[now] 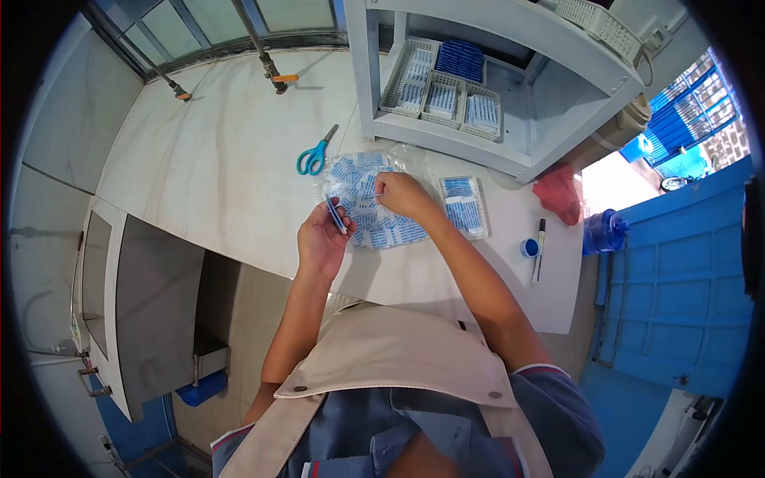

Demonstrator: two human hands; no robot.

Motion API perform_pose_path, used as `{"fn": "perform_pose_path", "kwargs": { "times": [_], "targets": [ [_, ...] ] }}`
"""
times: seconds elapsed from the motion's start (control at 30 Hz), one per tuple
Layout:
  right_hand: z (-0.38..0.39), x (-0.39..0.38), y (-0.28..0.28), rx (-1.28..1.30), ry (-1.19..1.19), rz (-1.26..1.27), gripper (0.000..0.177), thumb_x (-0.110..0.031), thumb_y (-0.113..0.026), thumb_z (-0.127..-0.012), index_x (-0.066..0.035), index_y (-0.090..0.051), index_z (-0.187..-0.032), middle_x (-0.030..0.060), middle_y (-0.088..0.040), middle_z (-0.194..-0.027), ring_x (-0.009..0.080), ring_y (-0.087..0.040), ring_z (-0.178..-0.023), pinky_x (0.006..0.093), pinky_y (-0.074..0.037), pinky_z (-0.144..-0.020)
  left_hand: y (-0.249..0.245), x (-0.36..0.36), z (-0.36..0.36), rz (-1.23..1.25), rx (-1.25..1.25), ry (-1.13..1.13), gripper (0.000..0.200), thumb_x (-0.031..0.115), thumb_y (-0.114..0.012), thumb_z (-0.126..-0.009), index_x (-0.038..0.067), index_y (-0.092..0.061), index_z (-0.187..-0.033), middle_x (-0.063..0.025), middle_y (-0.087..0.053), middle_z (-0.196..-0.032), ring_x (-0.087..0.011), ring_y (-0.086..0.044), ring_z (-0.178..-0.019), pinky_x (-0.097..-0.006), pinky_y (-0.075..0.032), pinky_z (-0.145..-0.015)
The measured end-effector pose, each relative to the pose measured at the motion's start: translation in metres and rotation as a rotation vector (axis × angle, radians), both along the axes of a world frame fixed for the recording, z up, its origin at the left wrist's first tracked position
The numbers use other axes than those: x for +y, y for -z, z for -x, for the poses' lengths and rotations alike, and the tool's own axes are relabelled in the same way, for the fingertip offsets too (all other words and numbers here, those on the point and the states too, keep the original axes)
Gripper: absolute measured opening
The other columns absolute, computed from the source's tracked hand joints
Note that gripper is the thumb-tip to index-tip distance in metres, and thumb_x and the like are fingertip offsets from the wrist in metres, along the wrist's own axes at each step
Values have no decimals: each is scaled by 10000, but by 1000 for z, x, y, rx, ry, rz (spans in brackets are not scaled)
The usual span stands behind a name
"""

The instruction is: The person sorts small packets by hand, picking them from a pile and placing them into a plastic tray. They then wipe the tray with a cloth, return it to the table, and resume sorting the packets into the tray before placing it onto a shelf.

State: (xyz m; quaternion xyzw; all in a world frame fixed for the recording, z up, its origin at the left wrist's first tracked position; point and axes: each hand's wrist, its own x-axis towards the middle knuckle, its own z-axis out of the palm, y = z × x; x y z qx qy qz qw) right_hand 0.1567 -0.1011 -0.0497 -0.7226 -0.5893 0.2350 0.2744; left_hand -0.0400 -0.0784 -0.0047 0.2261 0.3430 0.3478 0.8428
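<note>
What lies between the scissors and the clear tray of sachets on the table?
Head view: the pile of blue-and-white sachets in clear wrap, with the right hand on it, lies between the scissors and the tray.

Print on sachets (386, 231) too small to read, shelf unit (362, 72) cut off at top

On my feed I see a beige apron (390, 358) with a broad bib, two small metal studs (300, 389) near its lower corners and wide straps running down from them. Under it is a blue-grey shirt (562, 418), its short sleeves (546, 374) edged in red and white. The forearms, left hand (323, 239) and right hand (405, 195) are bare.
</note>
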Motion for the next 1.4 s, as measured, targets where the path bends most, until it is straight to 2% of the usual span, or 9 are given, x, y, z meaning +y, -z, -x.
{"fn": "perform_pose_path", "kwargs": {
  "times": [0.07,0.17,0.23,0.33,0.53,0.87,1.07,1.23,1.4],
  "targets": [
    [-6,1,-2,45,-19,89,275,-99,-716,-694,13,-631,-930,163,-625,-903,316,-596,-833,356,-466,-734,-1,3,0,-5,18,16,160,161,-372,-951,55,-490,-966,-53,-538,-832,-163,-520,-740,-342,-465,-756],
    [-17,-1,0,148,-83,-195,218,-112,-722,-719,-2,-646,-890,93,-629,-762,225,-599,-703,323,-471,-637,11,9,-2,-65,-21,60,170,141,-371,-940,41,-492,-1004,-61,-542,-851,-179,-532,-754,-346,-472,-748],
    [-19,-3,-13,731,65,95,153,-126,-705,-778,-18,-654,-874,8,-590,-694,107,-551,-632,242,-439,-559,13,8,-8,-95,68,59,192,131,-368,-932,18,-485,-1033,-94,-564,-909,-207,-556,-804,-360,-485,-768],
    [-17,-8,-25,924,176,92,98,-119,-657,-840,-26,-648,-870,-24,-560,-703,42,-509,-629,184,-399,-540,18,8,-17,-27,92,90,259,150,-362,-946,-31,-476,-1091,-150,-578,-1025,-246,-571,-905,-387,-480,-836],
    [-23,-15,-30,1028,292,-191,76,-91,-622,-862,-17,-613,-881,-20,-552,-685,53,-495,-590,193,-383,-502,7,18,-11,-37,9,76,215,140,-350,-947,-17,-470,-1032,-173,-580,-1073,-259,-579,-942,-377,-486,-838],
    [-21,-34,-34,813,354,-135,90,-98,-595,-883,-15,-574,-912,-20,-551,-716,50,-483,-593,190,-389,-515,-2,21,-19,-45,42,45,213,140,-373,-931,-25,-482,-1012,-168,-572,-1021,-267,-583,-894,-377,-495,-830],
    [-17,-33,-35,780,241,-109,136,-136,-597,-895,-21,-576,-964,-19,-556,-755,50,-476,-632,191,-394,-557,0,48,-16,119,-37,429,250,148,-355,-936,-22,-532,-986,-172,-583,-994,-284,-602,-756,-396,-500,-788],
    [-6,-35,-45,906,180,-31,289,-250,-609,-905,-9,-583,-1063,1,-550,-784,78,-491,-674,216,-417,-607,4,48,-20,385,-207,407,233,130,-356,-923,3,-550,-933,-169,-584,-984,-266,-589,-865,-452,-489,-791],
    [-6,-37,-44,1200,263,65,388,-353,-620,-888,4,-590,-1038,14,-539,-811,90,-492,-698,221,-424,-643,-7,36,-27,250,-95,352,221,130,-361,-926,-3,-533,-965,-151,-581,-957,-249,-577,-868,-398,-485,-775]
  ]
}}
